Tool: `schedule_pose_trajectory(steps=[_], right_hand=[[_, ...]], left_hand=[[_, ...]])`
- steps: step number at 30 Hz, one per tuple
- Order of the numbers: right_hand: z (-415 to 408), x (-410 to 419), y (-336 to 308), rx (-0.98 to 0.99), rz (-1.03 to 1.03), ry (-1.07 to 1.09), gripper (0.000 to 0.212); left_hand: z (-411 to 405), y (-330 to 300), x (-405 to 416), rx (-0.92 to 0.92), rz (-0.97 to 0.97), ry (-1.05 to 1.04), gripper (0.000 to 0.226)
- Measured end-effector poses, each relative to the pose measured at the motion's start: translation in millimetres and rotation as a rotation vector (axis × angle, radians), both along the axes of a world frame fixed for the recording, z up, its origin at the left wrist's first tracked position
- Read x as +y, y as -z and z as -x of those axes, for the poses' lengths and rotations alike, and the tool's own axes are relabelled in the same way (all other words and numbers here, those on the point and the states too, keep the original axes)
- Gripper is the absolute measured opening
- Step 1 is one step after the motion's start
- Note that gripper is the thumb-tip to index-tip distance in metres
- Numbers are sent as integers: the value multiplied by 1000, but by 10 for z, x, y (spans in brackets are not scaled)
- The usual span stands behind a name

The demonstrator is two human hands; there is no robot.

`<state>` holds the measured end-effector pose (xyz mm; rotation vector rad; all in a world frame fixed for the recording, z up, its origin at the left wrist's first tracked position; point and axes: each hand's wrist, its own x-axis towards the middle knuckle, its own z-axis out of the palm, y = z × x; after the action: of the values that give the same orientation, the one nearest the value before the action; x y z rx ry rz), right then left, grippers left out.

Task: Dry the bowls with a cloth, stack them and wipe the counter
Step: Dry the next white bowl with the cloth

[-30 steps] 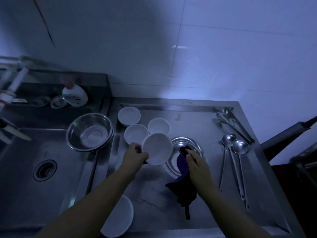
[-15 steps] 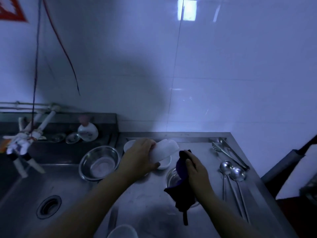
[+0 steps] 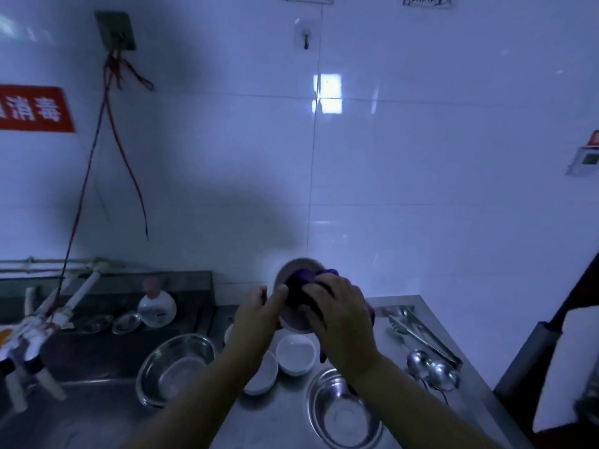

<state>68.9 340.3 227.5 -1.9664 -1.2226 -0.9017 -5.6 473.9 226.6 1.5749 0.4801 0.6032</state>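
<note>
My left hand [image 3: 257, 314] holds a white bowl [image 3: 293, 270] up in front of the wall, tilted with its inside toward me. My right hand [image 3: 340, 314] presses a purple cloth [image 3: 303, 281] into that bowl. Below them, two white bowls [image 3: 295, 351] [image 3: 264, 372] sit on the steel counter [image 3: 278, 419], and part of a third [image 3: 229, 332] peeks out behind my left wrist. A steel bowl [image 3: 343, 413] lies on the counter under my right forearm.
A larger steel bowl [image 3: 175, 367] rests at the sink's edge. Two ladles [image 3: 432, 371] and tongs [image 3: 421, 332] lie at the counter's right. A soap bottle [image 3: 157, 306] and small dishes stand on the ledge behind the sink. Taps [image 3: 39, 322] at left.
Both hands rose and came together: the bowl turned to face me and the cloth went into it. The view tilted up toward the wall.
</note>
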Motion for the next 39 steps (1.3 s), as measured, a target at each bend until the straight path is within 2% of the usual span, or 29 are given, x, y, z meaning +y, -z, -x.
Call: schedule_pose_trajectory(steps=[1, 3, 7, 11, 17, 20, 23, 27, 32, 35, 39], right_hand=[[20, 20, 10, -107, 80, 40, 17], [88, 42, 36, -157, 131, 53, 12], [343, 86, 87, 30, 30, -35, 28], [478, 70, 198, 28, 23, -101, 49], [48, -150, 151, -499, 119, -170, 25], [-191, -247, 17, -655, 142, -268, 14], [-248, -247, -28, -657, 164, -289, 9], [-32, -151, 86, -563, 140, -193, 33], [263, 3, 260, -363, -12, -125, 34], [145, -61, 259, -431, 19, -201, 27], [-130, -260, 146, -656, 170, -431, 24]], left_hand=[[-7, -25, -28, -23, 66, -2, 37], [-4, -60, -73, -58, 148, -7, 39], [31, -101, -152, -87, 185, -13, 42], [47, -190, -176, -91, 116, -34, 39], [160, -246, -88, -97, -159, 55, 19], [165, -322, -55, -49, -288, 95, 18], [139, -386, -56, -15, -272, 103, 17], [120, -408, -123, -27, -181, 64, 20], [121, -440, -192, -105, -168, 75, 16], [156, -450, -125, -110, -208, 129, 22], [148, -605, 29, 180, -351, 409, 22]])
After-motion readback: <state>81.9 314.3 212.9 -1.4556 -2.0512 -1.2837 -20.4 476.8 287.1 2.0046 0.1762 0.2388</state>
